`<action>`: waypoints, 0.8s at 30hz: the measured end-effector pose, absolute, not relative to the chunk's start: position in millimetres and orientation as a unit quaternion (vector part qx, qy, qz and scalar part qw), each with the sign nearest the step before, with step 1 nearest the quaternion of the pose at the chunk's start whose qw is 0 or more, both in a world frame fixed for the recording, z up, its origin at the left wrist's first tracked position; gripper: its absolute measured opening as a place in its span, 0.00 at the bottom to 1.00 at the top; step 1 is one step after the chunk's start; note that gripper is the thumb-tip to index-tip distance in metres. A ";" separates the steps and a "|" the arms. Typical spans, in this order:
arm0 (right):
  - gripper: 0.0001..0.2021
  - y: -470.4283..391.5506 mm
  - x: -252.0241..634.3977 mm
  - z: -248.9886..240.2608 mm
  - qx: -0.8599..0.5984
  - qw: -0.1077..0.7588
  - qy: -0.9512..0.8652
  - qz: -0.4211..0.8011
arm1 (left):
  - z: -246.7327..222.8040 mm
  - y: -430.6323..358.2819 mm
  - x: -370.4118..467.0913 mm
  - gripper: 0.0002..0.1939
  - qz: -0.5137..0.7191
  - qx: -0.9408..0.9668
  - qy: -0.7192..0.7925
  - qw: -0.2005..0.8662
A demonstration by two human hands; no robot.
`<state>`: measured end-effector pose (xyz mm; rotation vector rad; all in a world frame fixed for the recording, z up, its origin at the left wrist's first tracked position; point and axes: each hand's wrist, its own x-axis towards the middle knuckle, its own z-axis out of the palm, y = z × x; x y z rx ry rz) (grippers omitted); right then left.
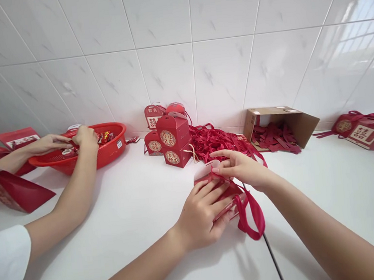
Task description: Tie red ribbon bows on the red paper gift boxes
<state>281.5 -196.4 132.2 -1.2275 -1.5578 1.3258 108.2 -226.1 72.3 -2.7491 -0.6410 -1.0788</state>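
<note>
My left hand (199, 214), fingers loosely spread, grips the red gift box (200, 174) on the table (159, 196); my right (243, 166), part-closed, pinches its ribbon (257, 215). No bow there; the far-right box (370, 133) carries one.

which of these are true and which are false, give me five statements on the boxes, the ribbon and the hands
1. The left hand lies on a red carton. True.
2. The ribbon pile fills the cardboard box. False; it lies on the table, outside that box.
3. The cardboard box is right of the ribbon pile. True.
4. Another person's hands are at the red basket. True.
5. The red basket is right of the cardboard box. False; it is to the left.
</note>
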 end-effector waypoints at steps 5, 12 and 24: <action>0.18 -191.7 278.3 128.5 -0.492 0.396 -0.583 0.511 | 73.3 -232.6 111.6 0.14 -0.368 -0.905 -0.200 0.067; 0.07 -191.4 278.7 128.4 -0.506 0.404 -0.595 0.477 | 73.6 -235.8 113.1 0.13 -0.366 -0.905 -0.206 0.061; 0.06 -211.8 282.8 147.1 -0.490 0.483 -0.655 0.313 | 72.6 -235.1 112.8 0.14 -0.347 -0.907 -0.232 0.060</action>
